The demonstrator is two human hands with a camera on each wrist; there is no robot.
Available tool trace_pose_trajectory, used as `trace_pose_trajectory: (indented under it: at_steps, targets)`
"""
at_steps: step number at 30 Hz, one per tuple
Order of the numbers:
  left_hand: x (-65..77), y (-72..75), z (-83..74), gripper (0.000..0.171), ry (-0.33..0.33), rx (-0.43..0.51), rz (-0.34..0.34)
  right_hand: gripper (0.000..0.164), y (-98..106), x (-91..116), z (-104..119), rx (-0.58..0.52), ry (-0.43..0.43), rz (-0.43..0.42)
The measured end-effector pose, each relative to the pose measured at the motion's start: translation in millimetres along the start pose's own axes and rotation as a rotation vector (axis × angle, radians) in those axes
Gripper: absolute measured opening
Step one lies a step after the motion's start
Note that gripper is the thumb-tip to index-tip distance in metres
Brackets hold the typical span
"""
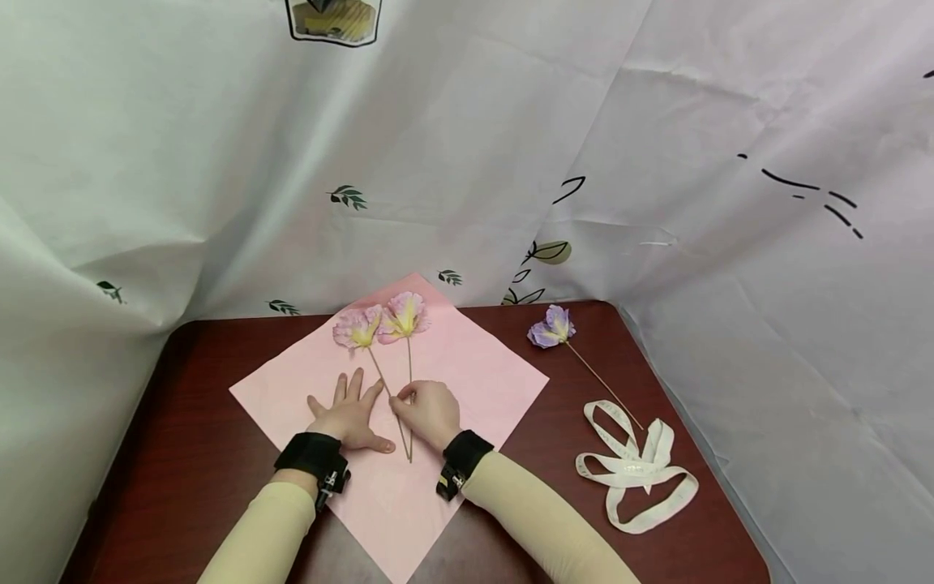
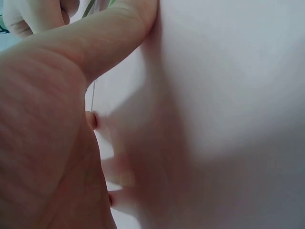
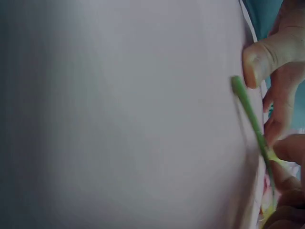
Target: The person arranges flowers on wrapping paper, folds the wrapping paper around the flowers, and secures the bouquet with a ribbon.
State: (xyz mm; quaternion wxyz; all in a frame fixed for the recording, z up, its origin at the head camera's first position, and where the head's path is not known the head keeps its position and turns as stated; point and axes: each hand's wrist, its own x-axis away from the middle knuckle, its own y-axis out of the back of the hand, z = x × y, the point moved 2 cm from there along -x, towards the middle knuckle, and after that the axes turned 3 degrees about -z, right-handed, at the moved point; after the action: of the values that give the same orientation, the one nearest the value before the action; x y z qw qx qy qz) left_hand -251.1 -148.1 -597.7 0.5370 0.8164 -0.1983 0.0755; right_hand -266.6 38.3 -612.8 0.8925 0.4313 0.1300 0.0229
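Note:
Two pink paper-like flowers with yellow centres lie on a pink sheet (image 1: 481, 369), their thin stems crossing near the lower ends. My left hand (image 1: 349, 420) rests palm down on the sheet with fingers spread, left of the stems. With thumb and forefinger my right hand (image 1: 432, 414) pinches the stem of the left pink flower (image 1: 356, 328). The stem of the right pink flower (image 1: 405, 315) passes partly hidden by that hand. In the right wrist view the green stem (image 3: 250, 112) runs between the fingertips, its cut end near the left thumb (image 3: 259, 62).
A purple flower (image 1: 552, 328) on a long stem lies at the back right of the dark red table (image 1: 168, 454). Its stem end reaches a loosely looped white ribbon (image 1: 649, 515). White printed cloth (image 1: 467, 146) hangs behind the table and along its sides.

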Motion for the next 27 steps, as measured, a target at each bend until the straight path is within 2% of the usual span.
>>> trace_pose_trajectory:
  at_steps: [3,7,10,16,24,27]
  targets:
    - [0.3,1.0,-0.1,0.128,0.003,0.012,0.004,0.017,-16,-5,-10,0.095,0.033,-0.010]
    - [0.7,2.9,-1.3,0.130,0.006,0.014,0.019,0.018,-16,-6,-6,0.123,0.042,0.004]
    - [0.1,2.2,-0.5,0.129,0.005,0.013,0.015,0.017,-5,-4,5,0.065,0.017,0.023]
    - [0.0,0.6,-0.2,0.128,-0.005,0.015,-0.001,0.016,0,-1,9,-0.059,-0.039,-0.021]
    - [-5.5,-5.6,7.5,0.131,-0.023,0.016,-0.029,0.014,7,2,16,-0.168,-0.034,-0.095]
    - [-7.2,-6.7,8.7,0.132,-0.028,0.015,-0.036,0.014,6,1,11,-0.204,-0.045,-0.114]
